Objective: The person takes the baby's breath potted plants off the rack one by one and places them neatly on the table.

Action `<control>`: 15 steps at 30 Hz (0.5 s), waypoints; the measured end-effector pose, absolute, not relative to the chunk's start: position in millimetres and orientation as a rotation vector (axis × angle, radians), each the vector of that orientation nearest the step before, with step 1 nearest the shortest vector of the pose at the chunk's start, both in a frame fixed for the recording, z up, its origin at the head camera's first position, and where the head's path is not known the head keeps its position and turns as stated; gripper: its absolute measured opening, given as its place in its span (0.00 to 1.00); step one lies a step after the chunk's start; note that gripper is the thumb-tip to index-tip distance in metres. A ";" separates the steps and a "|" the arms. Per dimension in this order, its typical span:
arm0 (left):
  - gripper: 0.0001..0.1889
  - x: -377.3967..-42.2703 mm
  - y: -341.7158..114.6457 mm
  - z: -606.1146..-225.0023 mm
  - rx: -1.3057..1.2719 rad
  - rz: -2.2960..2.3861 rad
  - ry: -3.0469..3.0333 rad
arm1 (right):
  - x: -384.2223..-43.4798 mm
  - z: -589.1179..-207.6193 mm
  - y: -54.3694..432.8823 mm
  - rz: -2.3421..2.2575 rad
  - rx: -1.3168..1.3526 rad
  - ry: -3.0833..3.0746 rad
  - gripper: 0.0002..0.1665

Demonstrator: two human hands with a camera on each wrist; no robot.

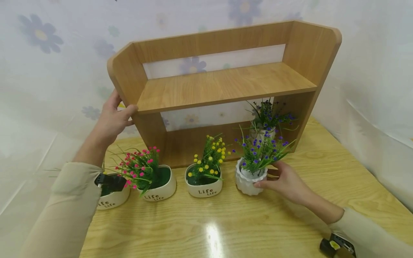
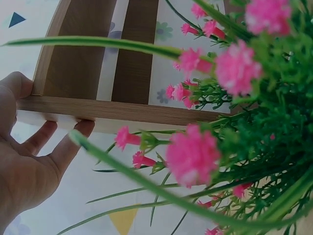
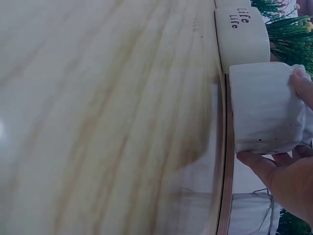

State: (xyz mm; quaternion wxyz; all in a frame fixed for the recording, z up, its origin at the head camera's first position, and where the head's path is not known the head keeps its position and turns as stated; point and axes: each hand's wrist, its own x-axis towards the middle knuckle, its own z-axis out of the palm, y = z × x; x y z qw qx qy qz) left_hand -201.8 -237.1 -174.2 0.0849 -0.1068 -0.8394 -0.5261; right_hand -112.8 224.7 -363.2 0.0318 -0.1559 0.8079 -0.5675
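Note:
My left hand (image 1: 111, 120) grips the left side panel of a two-tier wooden shelf (image 1: 226, 86), thumb on the front edge and fingers round the outer face. In the left wrist view, the thumb and fingertips sit on opposite sides of that panel (image 2: 122, 108). With my right hand (image 1: 292, 184) I hold a white fluted flowerpot (image 1: 246, 184) of purple flowers by its side, in front of the shelf's lower right. Thumb and fingers span the white pot (image 3: 266, 110) in the right wrist view. Behind it, another potted plant (image 1: 262, 134) with dark purple flowers stands in the lower tier.
Left of the held pot stand an oval white planter with yellow flowers (image 1: 204, 190) and one with pink flowers (image 1: 161, 191). A further planter (image 1: 113, 201) is partly hidden by my left wrist. All are on the wooden table (image 1: 180, 229), before a flower-print curtain (image 1: 74, 71).

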 end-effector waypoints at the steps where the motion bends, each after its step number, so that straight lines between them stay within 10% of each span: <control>1: 0.36 -201.9 -237.3 -174.4 -0.318 -1.569 -2.507 | -114.1 -363.8 224.0 -1.750 -0.486 2.482 0.54; 15: 0.35 -202.8 -237.7 -174.5 -0.314 -1.536 -2.532 | -133.7 -372.7 210.7 -1.797 -0.589 2.405 0.56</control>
